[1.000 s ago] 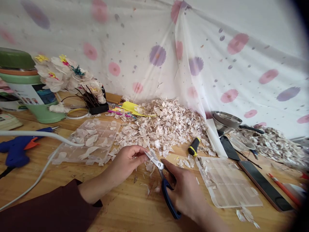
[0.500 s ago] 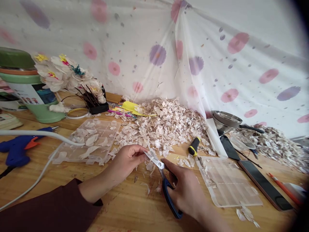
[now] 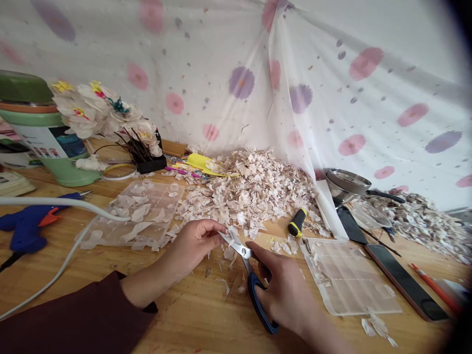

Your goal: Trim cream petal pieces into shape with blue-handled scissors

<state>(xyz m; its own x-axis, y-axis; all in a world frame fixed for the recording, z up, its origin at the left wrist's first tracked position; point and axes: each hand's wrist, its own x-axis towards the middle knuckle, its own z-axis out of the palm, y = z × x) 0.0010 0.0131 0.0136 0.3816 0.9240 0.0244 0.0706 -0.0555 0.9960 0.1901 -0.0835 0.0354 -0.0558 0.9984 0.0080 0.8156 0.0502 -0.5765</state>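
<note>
Scissors (image 3: 243,251) with dark blue handles are held by my right hand (image 3: 282,287), its fingers wrapped round the grips. The blades point up and left, slightly parted, with a small pale flake by them. My left hand (image 3: 197,246) is pinched at the blade tips; what lies between its fingertips is too small to tell. Behind both hands rises a large heap of pale, petal-like flakes (image 3: 254,187). A few scraps lie on the wooden table (image 3: 195,314) beneath the blades.
To the left are a compartment tray (image 3: 125,236) with flakes, a blue glue gun (image 3: 27,231), a white cable and a green container (image 3: 77,172). On the right lie a yellow-black handle (image 3: 297,223), another tray (image 3: 354,285), a phone (image 3: 405,280) and metal bowls (image 3: 346,184).
Both hands and the scissors have stayed almost in place. The view has shifted very slightly.
</note>
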